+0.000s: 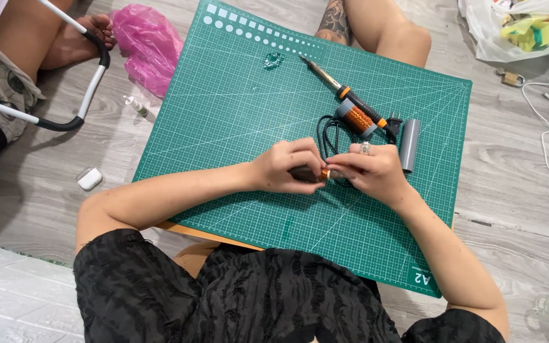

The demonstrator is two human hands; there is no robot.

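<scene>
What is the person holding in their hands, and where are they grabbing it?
Both hands hold one small dark piece with copper-coloured wire wound on it. The left hand grips its dark end; the right hand pinches the copper end with its fingers.

The person wears a black garment of crinkled, textured fabric that covers the torso and shoulders and leaves both arms bare from the upper arm down. The right hand (373,171) carries a silver ring on one finger. The left hand (284,166) bears no jewellery.
</scene>
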